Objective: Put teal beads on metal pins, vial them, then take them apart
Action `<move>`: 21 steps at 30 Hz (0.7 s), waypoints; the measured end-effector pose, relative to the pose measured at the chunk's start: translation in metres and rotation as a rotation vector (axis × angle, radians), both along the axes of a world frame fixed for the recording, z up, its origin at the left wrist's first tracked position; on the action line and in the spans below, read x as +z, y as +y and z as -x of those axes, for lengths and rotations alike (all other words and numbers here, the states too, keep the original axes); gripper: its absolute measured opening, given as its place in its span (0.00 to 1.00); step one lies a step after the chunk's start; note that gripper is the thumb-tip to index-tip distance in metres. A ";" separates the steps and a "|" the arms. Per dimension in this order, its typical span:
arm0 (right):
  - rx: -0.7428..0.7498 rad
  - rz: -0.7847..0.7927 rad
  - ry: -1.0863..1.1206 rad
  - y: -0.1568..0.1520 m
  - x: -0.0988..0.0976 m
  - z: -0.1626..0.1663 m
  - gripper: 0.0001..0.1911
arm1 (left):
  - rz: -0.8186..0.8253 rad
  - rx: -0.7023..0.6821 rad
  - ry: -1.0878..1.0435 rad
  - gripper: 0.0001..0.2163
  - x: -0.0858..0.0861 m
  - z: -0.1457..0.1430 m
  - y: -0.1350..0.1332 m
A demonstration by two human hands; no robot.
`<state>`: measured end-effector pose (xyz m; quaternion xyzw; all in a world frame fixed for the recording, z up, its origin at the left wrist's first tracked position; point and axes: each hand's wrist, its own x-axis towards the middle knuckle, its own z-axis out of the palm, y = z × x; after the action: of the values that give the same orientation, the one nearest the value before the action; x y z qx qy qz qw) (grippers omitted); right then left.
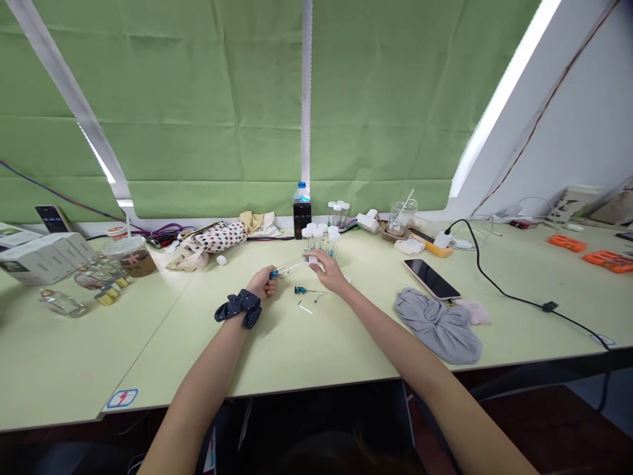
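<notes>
My left hand (264, 284), with a dark dotted scrunchie (239, 308) on its wrist, is closed around a small blue piece (273, 273). A slim clear tube (291, 268) reaches from there toward the other hand; whether the blue piece is joined to it or inside it, I cannot tell. Between the fingertips of my right hand (327, 270) is a white cap (312, 260). Just behind that hand stand several clear vials with white caps (320, 229). Below the hands lie a blue piece with a thin shaft (300, 290) and a thin white stick (305, 309).
Several more capped vials (338, 210) stand behind, by a phone with a timer (302, 220) and a bottle (301, 192). At right are a phone (431, 278), grey cloth (439, 326) and black cable (514, 295). Left: glass bottles (62, 302), a drink cup (132, 254), white boxes (44, 257).
</notes>
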<state>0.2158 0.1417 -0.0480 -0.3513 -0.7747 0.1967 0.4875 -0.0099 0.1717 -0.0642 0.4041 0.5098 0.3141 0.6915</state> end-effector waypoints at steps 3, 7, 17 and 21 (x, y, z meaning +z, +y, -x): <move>0.013 0.139 0.166 0.003 0.000 -0.005 0.15 | -0.102 0.056 -0.026 0.13 0.001 0.001 -0.003; 0.172 0.481 0.148 0.001 -0.001 -0.010 0.18 | -0.379 0.126 0.018 0.16 0.001 -0.010 -0.013; 0.399 0.738 0.141 -0.003 -0.002 -0.007 0.21 | -0.572 0.239 0.226 0.16 0.004 -0.022 -0.020; 0.336 0.730 0.176 0.008 -0.013 -0.012 0.16 | -0.630 0.376 0.319 0.16 0.005 -0.009 -0.015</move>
<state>0.2277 0.1496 -0.0609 -0.3517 -0.6559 0.5648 0.3565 -0.0012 0.1572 -0.0591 0.5397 0.5545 0.5094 0.3764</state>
